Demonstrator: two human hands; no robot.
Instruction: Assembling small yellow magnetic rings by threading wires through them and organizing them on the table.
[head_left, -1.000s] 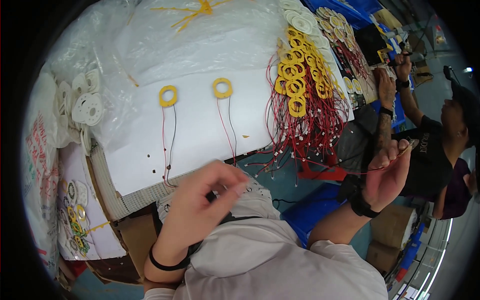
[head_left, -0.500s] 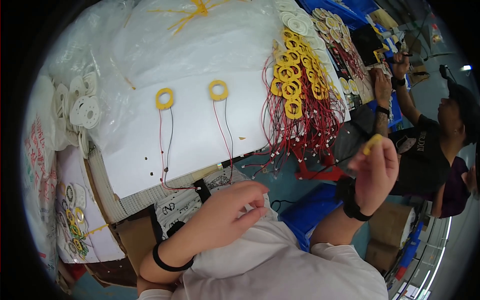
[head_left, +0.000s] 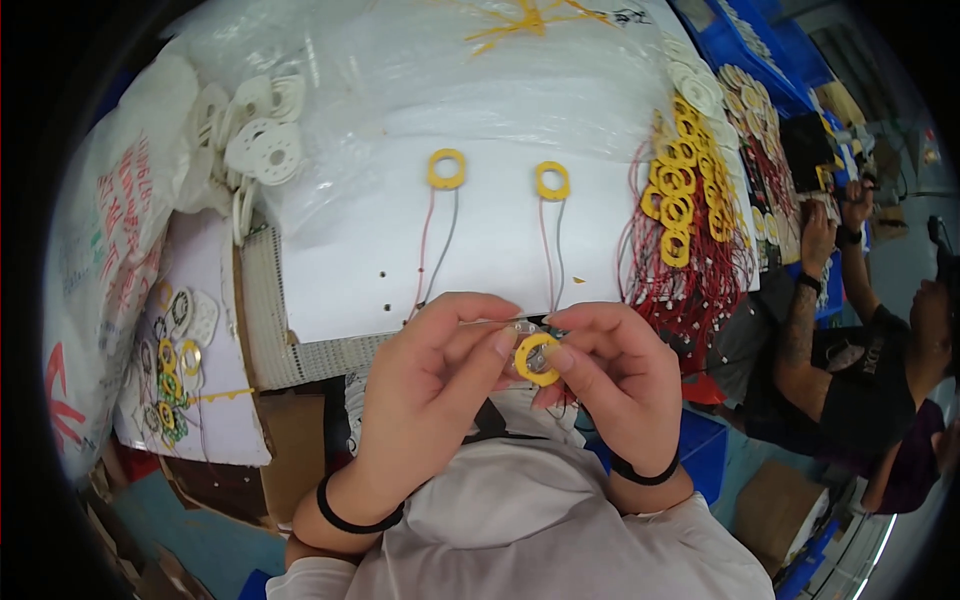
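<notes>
In front of my chest, a yellow ring (head_left: 524, 362) is held between both hands, its face turned up toward me. My left hand (head_left: 425, 375) is closed with thumb and forefinger at the ring's left edge. The thumb of my right hand (head_left: 627, 380) presses on its right side, with the fingers curled behind. A small clear piece shows at the ring's upper edge; I cannot make out what it is. Beyond my hands, a yellow ring with red and black wires (head_left: 446, 183) lies on the white table, and a similar wired ring (head_left: 552, 196) lies to its right.
Stacked yellow rings with red wires (head_left: 676, 212) fill the table's right side. Clear plastic sheeting (head_left: 420, 100) covers the far part. White perforated discs (head_left: 268, 152) and a printed white bag (head_left: 110, 230) are at left. A co-worker's arm (head_left: 797, 320) is at right.
My right hand has come in from the right with the yellow ring and met my left hand, which now grips it too. The view has shifted, so the table appears farther right.
</notes>
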